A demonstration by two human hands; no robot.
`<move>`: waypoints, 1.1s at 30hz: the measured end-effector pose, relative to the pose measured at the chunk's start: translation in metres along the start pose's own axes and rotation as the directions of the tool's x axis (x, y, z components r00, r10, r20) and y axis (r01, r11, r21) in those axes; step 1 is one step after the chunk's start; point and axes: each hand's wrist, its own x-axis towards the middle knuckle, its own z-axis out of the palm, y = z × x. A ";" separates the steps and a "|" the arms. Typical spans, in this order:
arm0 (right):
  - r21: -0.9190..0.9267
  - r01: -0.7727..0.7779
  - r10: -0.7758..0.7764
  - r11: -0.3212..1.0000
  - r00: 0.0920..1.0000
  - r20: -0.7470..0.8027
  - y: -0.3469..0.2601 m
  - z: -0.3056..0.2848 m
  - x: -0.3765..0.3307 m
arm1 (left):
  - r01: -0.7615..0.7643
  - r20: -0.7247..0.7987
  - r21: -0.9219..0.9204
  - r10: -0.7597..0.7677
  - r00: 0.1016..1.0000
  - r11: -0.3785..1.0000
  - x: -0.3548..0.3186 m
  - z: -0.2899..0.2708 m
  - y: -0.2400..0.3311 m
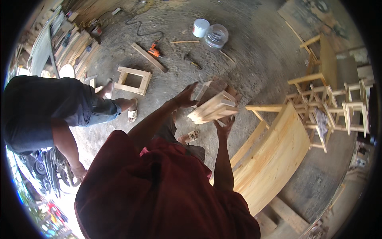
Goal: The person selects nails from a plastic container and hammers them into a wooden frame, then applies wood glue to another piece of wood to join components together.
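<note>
Probably stiff and rather heavy, the stack of wooden pieces (pixel 213 107) just right of the frame's centre is best held from both sides — the left hand (pixel 186 98) is spread wide beside it, the right hand (pixel 225 127) meets its lower edge — whether gripping, I cannot tell.

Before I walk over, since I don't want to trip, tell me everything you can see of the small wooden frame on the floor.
The wooden frame is pale and looks unpainted: four bars around one rectangular opening. It lies flat on the grey floor, left of the person's left hand, which is clear of it. A co-worker's foot is beside its left corner; whether they touch is unclear.
</note>
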 end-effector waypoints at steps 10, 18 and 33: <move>-0.683 -0.519 0.852 0.514 0.400 0.338 0.070 -0.003 -0.129 | 0.890 -0.074 -0.436 -0.991 0.112 0.133 -0.317 -0.035 -0.313; -0.387 -0.717 0.815 0.580 0.494 0.304 -0.061 0.121 0.099 | 0.711 0.032 0.102 -0.716 0.697 0.696 -0.284 -0.086 -0.324; -0.360 -0.619 0.710 0.698 0.535 0.459 -0.175 0.425 0.408 | 0.730 -0.189 -0.565 -0.921 0.340 0.385 -0.087 -0.279 -0.377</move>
